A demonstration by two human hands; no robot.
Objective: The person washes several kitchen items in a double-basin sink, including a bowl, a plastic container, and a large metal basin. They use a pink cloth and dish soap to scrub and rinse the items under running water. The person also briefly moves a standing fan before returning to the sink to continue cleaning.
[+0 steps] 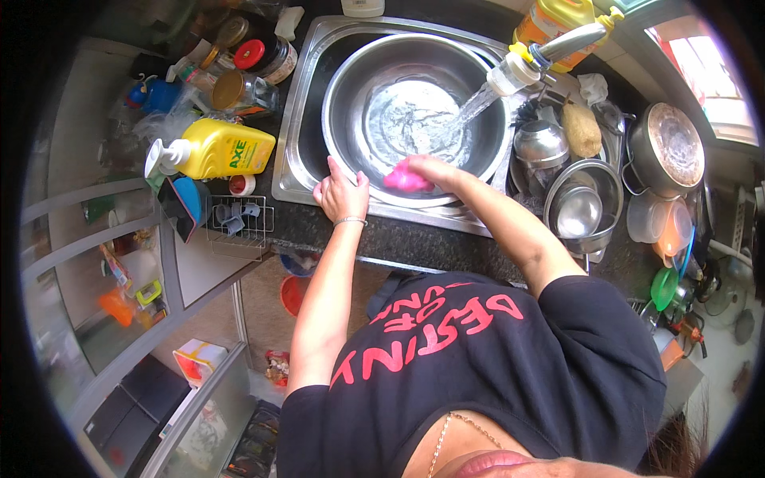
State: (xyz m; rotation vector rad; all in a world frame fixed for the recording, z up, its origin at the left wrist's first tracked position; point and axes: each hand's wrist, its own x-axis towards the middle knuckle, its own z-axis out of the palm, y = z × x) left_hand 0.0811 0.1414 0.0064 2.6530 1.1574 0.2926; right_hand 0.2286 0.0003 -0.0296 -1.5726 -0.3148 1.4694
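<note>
A large stainless-steel basin point(343, 89) rests in the metal sink point(285, 161), with shallow water point(412, 113) in its bottom. At the basin's near left rim, my left hand point(343, 194) grips the edge, index finger and thumb spread. My right hand point(436, 170) holds a bright pink cloth or sponge point(407, 177) against the inner wall at the near side. Its fingertips are partly hidden by the pink material. From the faucet point(574, 45), fitted with a clear filter nozzle point(513, 73), a stream of water runs into the basin.
Left of the sink lies a yellow AXE pump bottle point(227, 148), near several jars point(263, 57) and a wire rack point(239, 224). Metal bowls point(583, 206), a loofah point(581, 130) and an upturned pot point(672, 149) crowd the right. Yellow detergent bottles point(556, 27) stand behind the faucet.
</note>
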